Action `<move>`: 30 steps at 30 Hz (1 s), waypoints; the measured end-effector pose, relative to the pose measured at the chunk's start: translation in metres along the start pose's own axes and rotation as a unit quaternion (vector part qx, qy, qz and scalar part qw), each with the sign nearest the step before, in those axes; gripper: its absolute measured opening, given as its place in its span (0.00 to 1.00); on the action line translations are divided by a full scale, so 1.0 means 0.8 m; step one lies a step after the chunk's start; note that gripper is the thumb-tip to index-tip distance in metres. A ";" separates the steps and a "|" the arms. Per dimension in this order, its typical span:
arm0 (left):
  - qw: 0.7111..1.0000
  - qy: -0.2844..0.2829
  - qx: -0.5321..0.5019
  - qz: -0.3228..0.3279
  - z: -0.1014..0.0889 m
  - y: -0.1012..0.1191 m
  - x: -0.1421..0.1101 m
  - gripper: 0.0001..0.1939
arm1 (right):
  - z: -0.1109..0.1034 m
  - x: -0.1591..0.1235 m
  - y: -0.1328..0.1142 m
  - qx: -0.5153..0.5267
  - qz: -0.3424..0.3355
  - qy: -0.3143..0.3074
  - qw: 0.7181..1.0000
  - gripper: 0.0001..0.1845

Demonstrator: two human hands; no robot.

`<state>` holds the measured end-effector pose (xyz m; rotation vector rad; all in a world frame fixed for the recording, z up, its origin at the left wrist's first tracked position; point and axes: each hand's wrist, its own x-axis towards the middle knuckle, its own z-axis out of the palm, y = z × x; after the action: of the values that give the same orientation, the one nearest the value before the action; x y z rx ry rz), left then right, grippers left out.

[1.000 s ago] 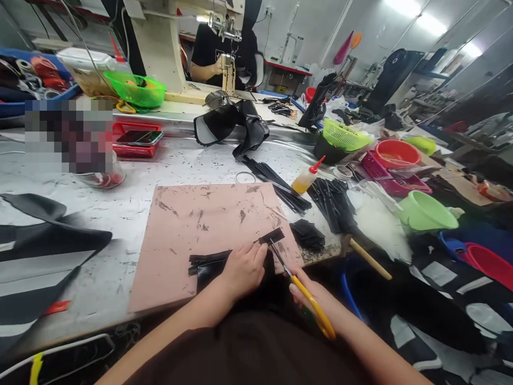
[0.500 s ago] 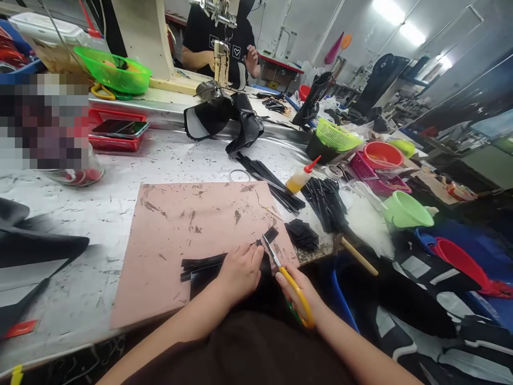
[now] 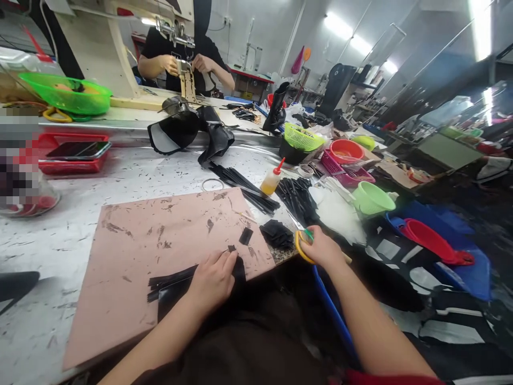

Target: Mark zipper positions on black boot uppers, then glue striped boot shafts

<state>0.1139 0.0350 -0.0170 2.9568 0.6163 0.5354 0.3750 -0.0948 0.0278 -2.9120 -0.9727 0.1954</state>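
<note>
On pink board [image 3: 132, 251] | clasping thin black strips [image 3: 172, 277], left hand [image 3: 214, 275] | gripping yellow-and-green-handled scissors [image 3: 298, 240] off-board, right hand [image 3: 323, 247] | with small black rectangle [image 3: 246, 236] nearer left

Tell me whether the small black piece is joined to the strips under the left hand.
Separate: bare pink board shows between the small black piece and the strips.

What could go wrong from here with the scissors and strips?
The scissors in the right hand are near the strip bundle and might snag it. The small black piece lies unheld on the pink board and could be brushed off. If the left hand eases, the strips beneath may shift.
</note>
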 end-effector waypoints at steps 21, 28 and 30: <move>0.999 0.019 -0.005 -0.041 -0.007 0.000 0.004 0.10 | 0.047 0.011 -0.085 0.264 -0.188 0.147 0.934 0.12; 0.995 -0.045 0.024 -0.082 -0.014 0.006 0.004 0.08 | 0.057 0.023 -0.051 0.127 -0.222 0.267 0.929 0.10; 0.987 -0.084 0.005 -0.136 -0.019 0.007 0.009 0.12 | 0.060 0.009 -0.071 0.168 -0.292 0.263 0.904 0.12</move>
<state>0.1167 0.0325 0.0001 2.8201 0.9825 0.2554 0.3402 -0.0441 -0.0145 -2.0649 -1.4487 -0.3946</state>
